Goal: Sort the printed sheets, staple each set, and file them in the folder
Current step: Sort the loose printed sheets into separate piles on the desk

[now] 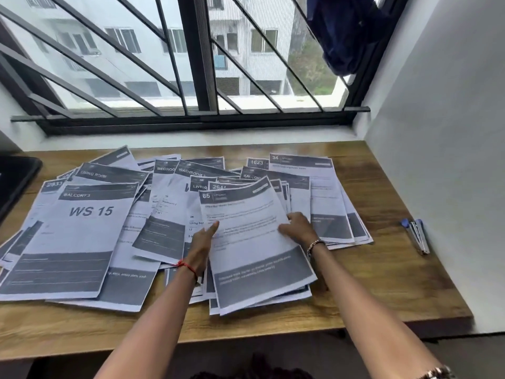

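Printed sheets lie fanned over the wooden desk (382, 269). A small stack topped by a sheet marked 85 (254, 242) is in the middle. My left hand (202, 242) grips its left edge, thumb on top and fingers under the paper. My right hand (296, 227) holds its right edge, thumb on the page. A sheet reading WS 15 (82, 228) tops the pile at the left. Another pile headed 34 (325, 192) lies at the right. A blue and silver stapler (416, 236) lies on the desk near the right wall. No folder is in view.
A barred window (191, 64) runs along the back of the desk, with a dark blue cloth (341, 31) hanging at its right. A white wall (451, 160) closes the right side. A black object (13, 181) sits at the left edge.
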